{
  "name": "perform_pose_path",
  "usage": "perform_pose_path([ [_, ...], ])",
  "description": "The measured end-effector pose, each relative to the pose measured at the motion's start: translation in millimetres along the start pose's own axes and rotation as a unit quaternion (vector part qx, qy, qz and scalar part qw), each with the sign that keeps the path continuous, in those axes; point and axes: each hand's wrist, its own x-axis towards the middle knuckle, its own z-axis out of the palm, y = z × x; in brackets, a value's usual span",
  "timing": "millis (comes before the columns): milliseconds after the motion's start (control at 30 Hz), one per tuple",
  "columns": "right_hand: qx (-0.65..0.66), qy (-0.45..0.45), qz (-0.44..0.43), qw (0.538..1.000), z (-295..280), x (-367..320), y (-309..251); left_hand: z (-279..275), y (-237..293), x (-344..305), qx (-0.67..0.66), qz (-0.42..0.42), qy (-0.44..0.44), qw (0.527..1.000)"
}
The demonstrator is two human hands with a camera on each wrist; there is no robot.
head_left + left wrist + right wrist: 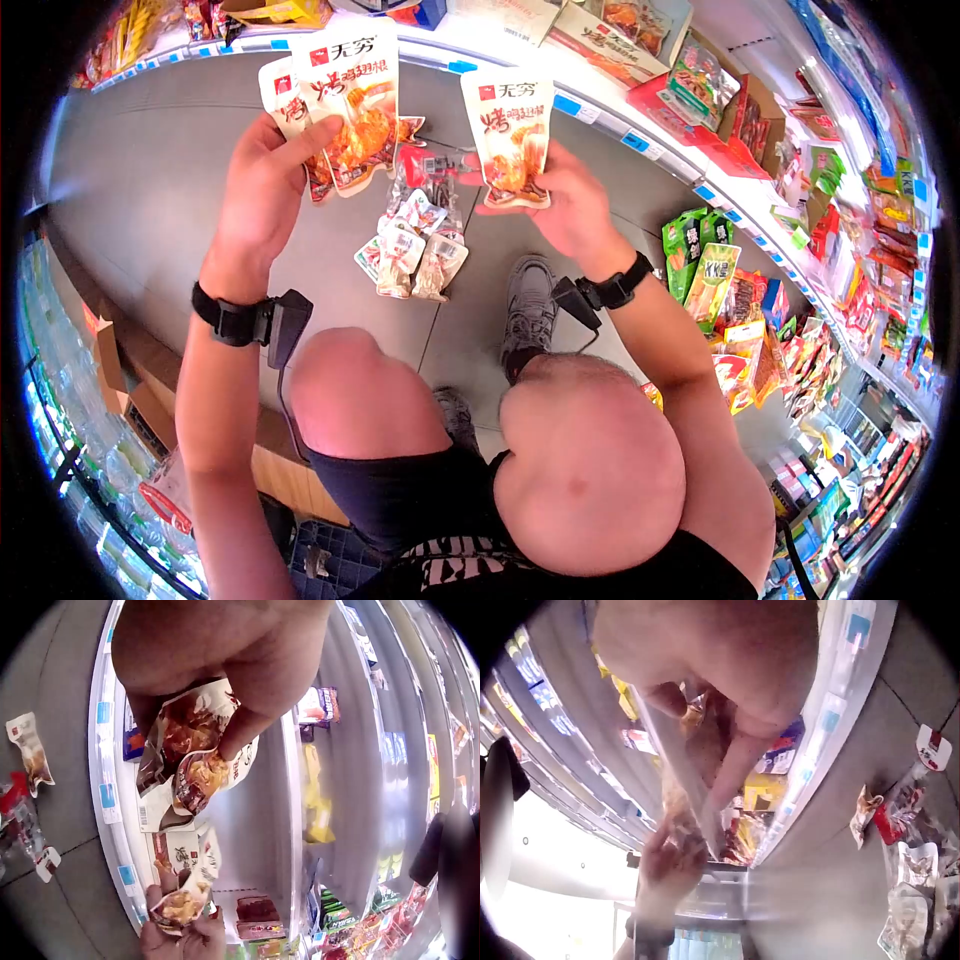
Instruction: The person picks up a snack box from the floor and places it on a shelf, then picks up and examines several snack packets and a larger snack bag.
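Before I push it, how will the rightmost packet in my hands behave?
The rightmost packet probably flexes, since its upper part curves in the left wrist view. Its flat pouch shape should make rolling unlikely.

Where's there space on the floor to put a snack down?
There's bare floor left of the left hand, in front of the shelf. Another bare patch lies between the heap, left knee and shoe. It's crowded at the heap itself and beyond the right arm, where green bags cluster.
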Motion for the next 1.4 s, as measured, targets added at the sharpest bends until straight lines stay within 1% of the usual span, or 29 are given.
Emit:
perform_pose_path([
  [67, 0.002, 0.004, -0.012, 1.000, 6.9, -3.9, -11.7, 2.2, 2.0, -1.0, 0.006, -0.002, -0.029, 1.000],
  [200, -0.002, 0.015, -0.043, 0.999, 12.4, -7.2, -19.7, 14.7, 4.0, 5.6, 0.023, -0.013, -0.041, 0.999],
  [300, 0.028, 0.013, -0.058, 0.998, 11.5, -7.1, -21.6, 32.7, 10.6, 8.3, 0.013, -0.021, -0.025, 0.999],
  [400, 0.049, 0.009, -0.068, 0.996, 8.8, -6.2, -26.1, 37.9, 7.3, 17.6, -0.018, -0.013, -0.058, 0.998],
  [533, 0.049, 0.002, -0.084, 0.995, 12.9, -12.0, -34.5, 59.9, 14.1, 14.1, -0.031, -0.031, -0.067, 0.997],
  [633, 0.016, 0.028, -0.089, 0.995, 14.2, -12.9, -35.6, 64.2, 15.3, 16.1, -0.026, -0.033, -0.076, 0.996],
  [733, -0.043, 0.098, -0.100, 0.989, 14.5, -11.6, -30.6, 58.3, 8.3, 19.9, 0.001, -0.041, -0.092, 0.995],
  [833, -0.066, 0.145, -0.120, 0.980, 8.8, -9.3, -35.5, 62.2, 1.2, 23.4, 0.008, -0.037, -0.084, 0.996],
  [867, -0.055, 0.131, -0.129, 0.981, 7.6, -8.1, -38.9, 61.2, -4.3, 25.5, -0.003, -0.040, -0.080, 0.996],
  [967, -0.022, 0.141, -0.120, 0.982, 13.5, -0.4, -38.1, 64.8, -7.9, 26.2, 0.004, -0.069, -0.099, 0.993],
  [1000, 0.014, 0.140, -0.116, 0.983, 16.6, 6.4, -36.9, 69.4, -7.9, 25.2, 0.000, -0.062, -0.109, 0.992],
  [1100, 0.101, 0.131, -0.075, 0.983, 25.4, 25.7, -40.8, 76.5, -11.4, 28.8, 0.042, -0.060, -0.105, 0.992],
  [1133, 0.061, 0.161, -0.101, 0.980, 26.5, 31.5, -36.9, 77.9, -11.1, 29.3, 0.030, -0.048, -0.116, 0.992],
  [1200, 0.040, 0.181, -0.108, 0.977, 28.7, 35.7, -33.5, 81.4, -10.6, 31.4, 0.008, -0.024, -0.138, 0.990],
  [1233, 0.030, 0.192, -0.110, 0.975, 29.7, 35.5, -30.8, 82.2, -11.2, 30.8, -0.003, -0.014, -0.149, 0.989],
  [1267, 0.012, 0.207, -0.089, 0.974, 30.1, 34.9, -27.6, 82.2, -11.6, 29.7, -0.013, -0.007, -0.161, 0.987],
  [1367, -0.096, 0.239, -0.116, 0.959, 33.1, 36.7, -14.4, 80.2, -9.9, 28.4, 0.018, 0.005, -0.157, 0.987],
  [1400, -0.094, 0.247, -0.124, 0.957, 40.2, 37.3, -15.6, 77.9, -11.7, 31.6, -0.011, -0.003, -0.160, 0.987],
])
